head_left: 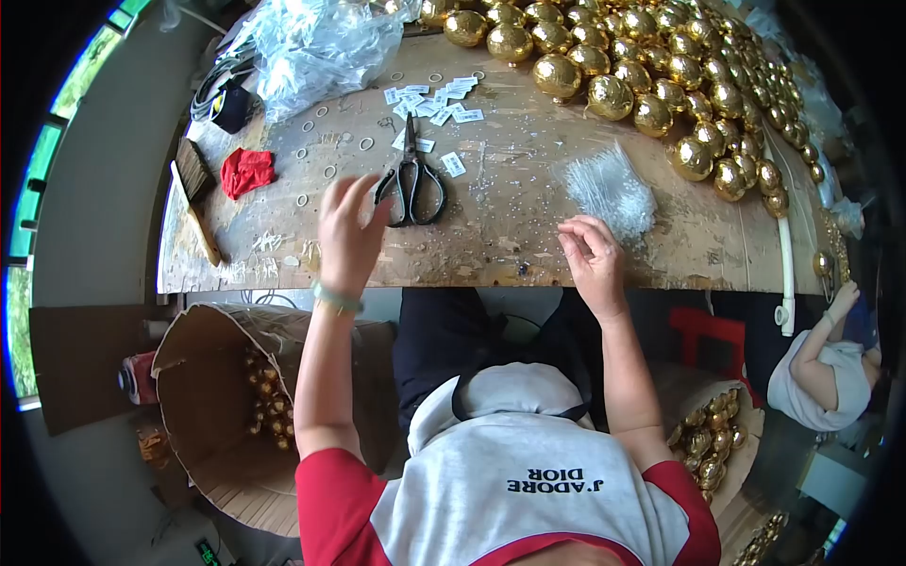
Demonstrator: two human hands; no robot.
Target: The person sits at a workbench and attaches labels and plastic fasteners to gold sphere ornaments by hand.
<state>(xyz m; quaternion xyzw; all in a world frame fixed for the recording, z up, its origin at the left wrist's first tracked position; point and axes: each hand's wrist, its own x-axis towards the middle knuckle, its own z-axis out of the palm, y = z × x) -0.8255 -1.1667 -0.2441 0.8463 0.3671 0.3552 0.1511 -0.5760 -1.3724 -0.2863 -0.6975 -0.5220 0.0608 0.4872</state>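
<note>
My left hand (349, 236) is over the front part of the table, thumb and fingers apart, with nothing visible in it. Just right of it lie black-handled scissors (411, 184), blades pointing away from me. My right hand (595, 264) is at the front edge, its thumb and fingertips drawn close in a pinch; anything between them is too small to make out. Right beside its fingers is a heap of thin clear plastic strands (613, 193). Small white labels (439, 104) lie scattered beyond the scissors, with several pale rings (366, 144) to their left.
Shiny gold balls (651, 71) fill the table's far right. Clear plastic bags (321, 52), a red cloth (248, 174) and a brush (196, 203) are on the left. Cardboard drums (179, 377) holding gold balls stand below. Another person (821, 377) sits at the right.
</note>
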